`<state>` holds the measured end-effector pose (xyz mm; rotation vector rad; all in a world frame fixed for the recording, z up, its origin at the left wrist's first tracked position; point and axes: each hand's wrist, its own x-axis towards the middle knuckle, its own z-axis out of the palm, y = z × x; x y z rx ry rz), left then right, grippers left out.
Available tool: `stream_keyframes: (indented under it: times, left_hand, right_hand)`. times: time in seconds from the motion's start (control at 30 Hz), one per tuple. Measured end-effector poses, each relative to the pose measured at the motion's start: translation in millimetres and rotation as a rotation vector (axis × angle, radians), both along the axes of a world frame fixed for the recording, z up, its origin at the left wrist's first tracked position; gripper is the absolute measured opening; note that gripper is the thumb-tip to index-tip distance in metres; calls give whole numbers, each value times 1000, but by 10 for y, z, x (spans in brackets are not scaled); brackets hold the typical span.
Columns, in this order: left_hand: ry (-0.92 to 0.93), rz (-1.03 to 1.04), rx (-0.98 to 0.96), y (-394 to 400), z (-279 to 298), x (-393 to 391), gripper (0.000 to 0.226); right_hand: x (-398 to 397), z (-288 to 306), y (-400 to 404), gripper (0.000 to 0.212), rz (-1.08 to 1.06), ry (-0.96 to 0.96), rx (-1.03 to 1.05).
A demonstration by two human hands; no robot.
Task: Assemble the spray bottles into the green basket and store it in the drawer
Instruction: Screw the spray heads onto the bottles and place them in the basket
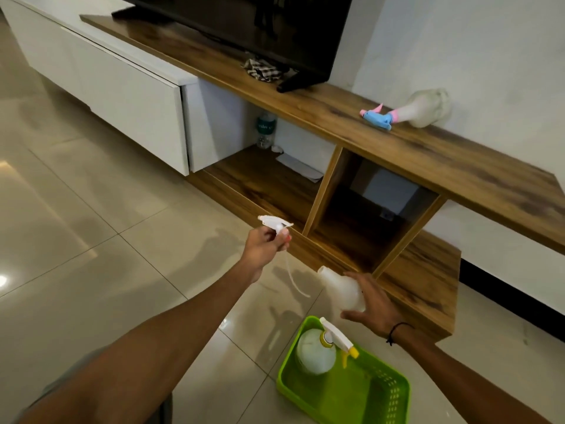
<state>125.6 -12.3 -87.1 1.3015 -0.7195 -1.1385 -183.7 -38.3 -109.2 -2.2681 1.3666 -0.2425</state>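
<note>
My left hand (266, 243) grips a white spray head (273, 223), and its thin dip tube (295, 283) hangs free below. My right hand (374, 302) holds a white bottle body (342, 290) with its open neck pointing up and left, apart from the tube. On the floor below stands the green basket (351, 393). Inside it lies one assembled white bottle with a white and yellow spray head (318, 350). Another bottle with a blue and pink spray head (406, 113) lies on its side on the wooden cabinet top (458, 160).
A television (260, 29) and a crumpled cloth (263, 70) sit on the cabinet top. The white drawer (128, 93) stands pulled out at the left. The open shelf holds a water bottle (266, 130) and papers (301, 166). Tiled floor stretches to the left.
</note>
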Motion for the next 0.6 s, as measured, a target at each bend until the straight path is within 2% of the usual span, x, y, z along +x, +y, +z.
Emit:
stream_keyframes:
  times: [0.2,0.6]
  left_hand:
    - [232,106,-38,-130,120,-61,37]
    - [278,129,-36,-182,93,-40,40]
  right_hand:
    - [-51,-23,41,97,-24,7,14]
    - [-224,-22,32,93,-23,79,-66]
